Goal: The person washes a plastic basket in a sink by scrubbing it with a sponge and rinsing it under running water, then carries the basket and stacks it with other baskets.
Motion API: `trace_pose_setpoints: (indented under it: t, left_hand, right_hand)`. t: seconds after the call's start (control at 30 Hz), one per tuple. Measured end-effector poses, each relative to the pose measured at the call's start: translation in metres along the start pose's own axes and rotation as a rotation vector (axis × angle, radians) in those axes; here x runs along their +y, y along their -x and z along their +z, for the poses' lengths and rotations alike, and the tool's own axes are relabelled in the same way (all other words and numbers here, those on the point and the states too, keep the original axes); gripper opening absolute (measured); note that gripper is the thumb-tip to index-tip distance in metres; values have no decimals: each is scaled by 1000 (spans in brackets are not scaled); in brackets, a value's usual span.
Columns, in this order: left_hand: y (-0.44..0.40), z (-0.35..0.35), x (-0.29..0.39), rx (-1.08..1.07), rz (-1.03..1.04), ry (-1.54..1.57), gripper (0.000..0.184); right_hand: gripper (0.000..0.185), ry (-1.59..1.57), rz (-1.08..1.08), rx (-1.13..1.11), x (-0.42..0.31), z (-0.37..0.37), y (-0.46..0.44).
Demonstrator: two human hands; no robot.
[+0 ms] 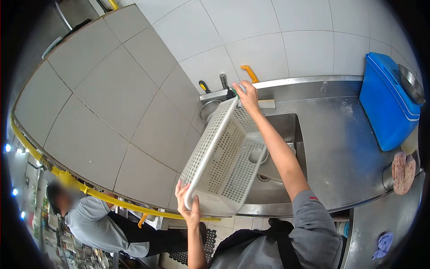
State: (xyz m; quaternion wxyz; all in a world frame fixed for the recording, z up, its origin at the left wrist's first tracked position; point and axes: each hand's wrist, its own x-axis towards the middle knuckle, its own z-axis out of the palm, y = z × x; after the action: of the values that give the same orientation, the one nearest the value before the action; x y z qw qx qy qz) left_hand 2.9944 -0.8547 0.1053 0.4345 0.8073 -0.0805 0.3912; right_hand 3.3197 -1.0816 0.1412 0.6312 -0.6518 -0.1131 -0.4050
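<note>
A white perforated plastic basket (210, 166) is tilted on its side above the metal sink (297, 134). My left hand (190, 207) grips the basket's near end, fingers wrapped around the rim. At the far end, my right hand (247, 96) is closed at the corner of the rim. A small green and whitish thing shows by its fingers, too small to name. A round metal dish (258, 156) appears through or beside the basket's lower side. Behind the basket, a metal bowl (209, 110) stands in the corner.
Handles of tools, one orange (249, 73) and one black-and-yellow (204, 86), stick up along the wall. On the right are a blue cooler box (387, 103), a metal bowl (410, 84) and a purple cloth (383, 245). Another person (105, 224) stands beyond the tiled partition (121, 107).
</note>
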Motion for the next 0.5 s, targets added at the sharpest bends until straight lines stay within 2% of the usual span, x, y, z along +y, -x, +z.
trace_pose_setpoints:
  t: [0.1, 0.2, 0.3, 0.37, 0.4, 0.47, 0.5]
  left_hand:
    - [18, -16, -30, -100, -14, -75, 24]
    - [-3, 0, -20, -278, 101, -176, 24]
    - [-47, 40, 6, -286, 209, -185, 28]
    - [-79, 66, 19, -150, 179, -3, 32]
    - [-89, 76, 21, -110, 93, 169, 31]
    - [-103, 91, 15, -38, -73, 510, 31]
    - [-106, 94, -1, -85, -54, 488, 39]
  right_hand:
    - [31, 69, -258, -46, -67, -7, -4]
    - [26, 76, -549, -80, -141, -8, 8]
    - [29, 60, -767, -184, -175, 5, 31]
    - [27, 58, -822, -320, -180, 14, 56]
    - [27, 56, -851, -387, -178, 18, 63]
    - [24, 11, -832, -293, -159, 25, 62]
    - [24, -9, -821, -246, -145, 26, 59]
